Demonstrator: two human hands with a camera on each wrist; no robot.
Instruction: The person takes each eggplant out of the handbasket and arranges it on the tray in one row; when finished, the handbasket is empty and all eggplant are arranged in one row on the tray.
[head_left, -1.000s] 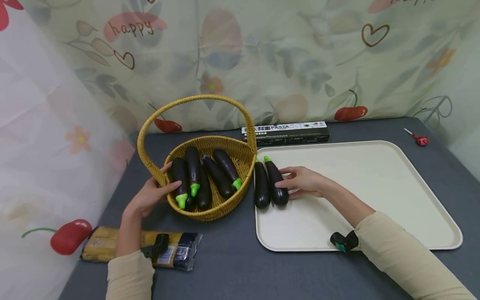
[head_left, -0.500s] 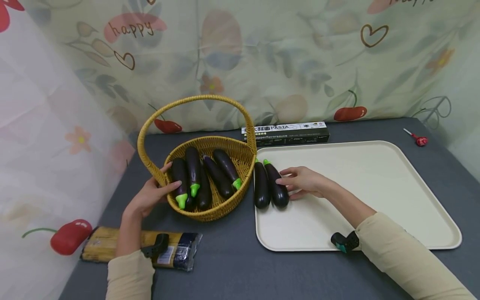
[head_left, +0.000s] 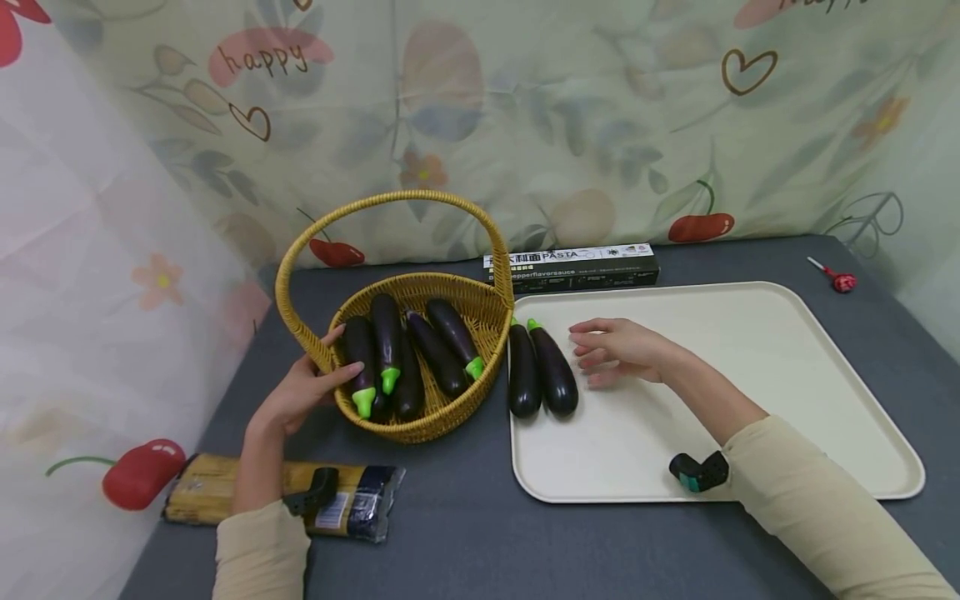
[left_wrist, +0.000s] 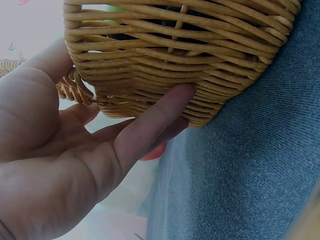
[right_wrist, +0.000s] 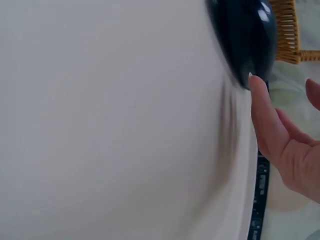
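A wicker basket (head_left: 422,429) with a tall arched handle holds several dark eggplants (head_left: 448,332) with green stems. My left hand (head_left: 300,393) grips its left side, thumb over the rim; in the left wrist view, fingers (left_wrist: 150,120) lie along the woven outer wall. Two eggplants lie side by side on the left end of the white tray (head_left: 720,400): one eggplant (head_left: 523,375) at the tray's edge, the other eggplant (head_left: 555,371) just right of it. My right hand (head_left: 622,350) is over the tray, right of this pair, fingers loosely spread and holding nothing.
A black pasta box (head_left: 573,268) stands behind the tray. A packet of dry noodles (head_left: 345,500) lies under my left forearm. A red lollipop (head_left: 844,282) is at the back right corner. Patterned cloth (head_left: 525,133) hangs behind the table.
My right hand has let go of the right-hand eggplant and drawn back a little to the right. The left hand and basket have stayed put.
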